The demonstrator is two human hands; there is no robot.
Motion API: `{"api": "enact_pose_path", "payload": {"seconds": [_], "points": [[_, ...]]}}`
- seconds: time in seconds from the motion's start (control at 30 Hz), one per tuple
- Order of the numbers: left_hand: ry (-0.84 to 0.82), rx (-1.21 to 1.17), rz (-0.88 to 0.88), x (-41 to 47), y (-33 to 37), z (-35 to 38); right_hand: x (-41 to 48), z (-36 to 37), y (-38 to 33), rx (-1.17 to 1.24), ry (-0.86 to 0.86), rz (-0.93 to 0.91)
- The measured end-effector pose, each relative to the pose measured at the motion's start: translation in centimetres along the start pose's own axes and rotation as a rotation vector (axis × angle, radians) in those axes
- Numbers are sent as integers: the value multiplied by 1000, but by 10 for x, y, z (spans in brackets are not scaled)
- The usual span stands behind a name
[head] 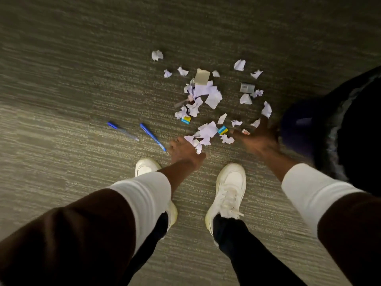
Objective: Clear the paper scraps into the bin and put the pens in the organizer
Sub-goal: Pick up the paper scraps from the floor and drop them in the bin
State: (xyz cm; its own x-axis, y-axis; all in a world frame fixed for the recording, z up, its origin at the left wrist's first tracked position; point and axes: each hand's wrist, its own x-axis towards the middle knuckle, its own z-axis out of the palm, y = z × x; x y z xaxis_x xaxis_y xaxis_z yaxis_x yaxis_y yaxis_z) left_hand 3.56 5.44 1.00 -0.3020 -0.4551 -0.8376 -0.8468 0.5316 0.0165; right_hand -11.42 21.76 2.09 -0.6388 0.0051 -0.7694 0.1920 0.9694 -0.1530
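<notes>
Several crumpled white paper scraps (208,93) lie scattered on the grey carpet ahead of my feet. Two blue pens lie to their left: one (122,131) farther left, the other (153,136) near my left hand. My left hand (183,150) is down at the near edge of the pile, fingers closing on scraps (198,144). My right hand (255,139) is blurred, fingers spread, low beside the scraps and next to the dark bin (350,129) at the right. No organizer is in view.
Two small blue-and-yellow items (222,130) and a small grey box (247,88) lie among the scraps, plus a tan card (202,76). My white shoes (228,188) stand just behind the pile. Carpet stretches to the left and far side.
</notes>
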Motion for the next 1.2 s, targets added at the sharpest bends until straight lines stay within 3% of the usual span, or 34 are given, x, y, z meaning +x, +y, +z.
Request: {"api": "enact_pose_path", "payload": {"seconds": [0.2, 0.3, 0.43, 0.53, 0.73, 0.93, 1.03, 1.2], "points": [[27, 21, -99, 42, 22, 48, 60, 32, 7, 129, 167, -23], [128, 126, -63, 48, 25, 60, 71, 48, -1, 112, 175, -36], [291, 11, 98, 49, 7, 63, 55, 76, -25, -12, 145, -41], [280, 20, 249, 54, -12, 62, 35, 95, -44, -150, 84, -119], [258, -97, 331, 61, -28, 52, 5, 120, -60, -505, 38, -442], [281, -74, 451, 60, -24, 42, 1, 128, -65, -656, 35, -626], [282, -88, 490, 60, -18, 40, 3, 127, -61, -632, 29, -633], [236, -198, 378, 55, -9, 33, 6, 118, -53, -545, 28, -659]]}}
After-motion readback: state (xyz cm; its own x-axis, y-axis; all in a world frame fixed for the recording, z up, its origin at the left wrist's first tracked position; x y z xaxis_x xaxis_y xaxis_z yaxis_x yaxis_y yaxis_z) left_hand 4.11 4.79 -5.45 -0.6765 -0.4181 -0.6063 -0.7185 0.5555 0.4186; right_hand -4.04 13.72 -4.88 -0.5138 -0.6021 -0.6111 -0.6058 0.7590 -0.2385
